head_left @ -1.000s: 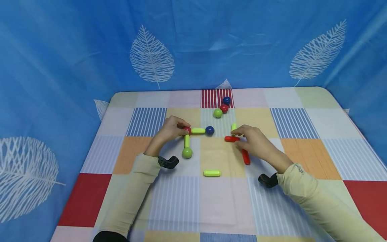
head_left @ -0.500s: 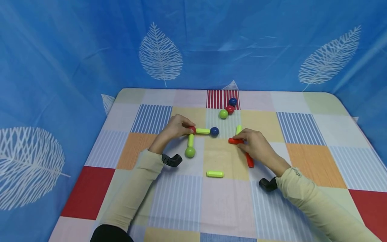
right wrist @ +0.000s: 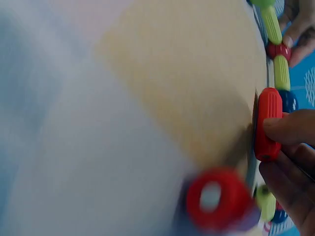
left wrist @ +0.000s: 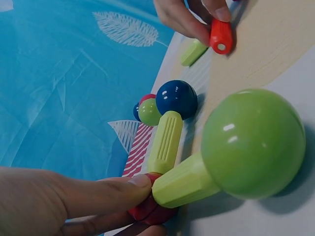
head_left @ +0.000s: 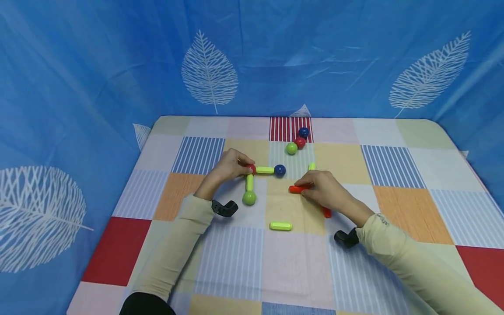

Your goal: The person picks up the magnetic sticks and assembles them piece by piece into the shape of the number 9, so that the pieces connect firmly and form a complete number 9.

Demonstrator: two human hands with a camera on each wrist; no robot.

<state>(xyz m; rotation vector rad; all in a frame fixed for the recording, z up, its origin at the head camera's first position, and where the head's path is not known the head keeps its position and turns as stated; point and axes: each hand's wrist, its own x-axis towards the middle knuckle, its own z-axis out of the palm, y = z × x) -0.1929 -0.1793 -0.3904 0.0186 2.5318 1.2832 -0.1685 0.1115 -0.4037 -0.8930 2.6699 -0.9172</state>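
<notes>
My left hand [head_left: 231, 164] pinches a red ball [head_left: 251, 169] between thumb and fingers. That ball is the corner of an L-shaped piece: one lime-green stick [head_left: 264, 170] runs right to a dark blue ball [head_left: 280, 170]. Another lime stick [left wrist: 184, 182] leads from the corner to a green ball [head_left: 249, 198] on the near side. In my right hand [head_left: 324, 188], thumb and fingers pinch a red stick [right wrist: 268, 105] low over the cloth. A second red stick [head_left: 327, 212] lies partly hidden under this hand, and a lime stick [head_left: 312, 166] shows just behind it.
A loose lime stick [head_left: 281, 226] lies in front, between the hands. Toward the back, a blue ball [head_left: 303, 132], a red ball [head_left: 300, 142] and a green ball [head_left: 292, 148] sit in a row. Blue leaf-print curtain [head_left: 334, 57] borders the patchwork-covered table [head_left: 291, 267].
My right hand has come to grip the red stick and drawn it slightly left and toward me, off the lime stick's near end. My left hand keeps its hold on the red ball.
</notes>
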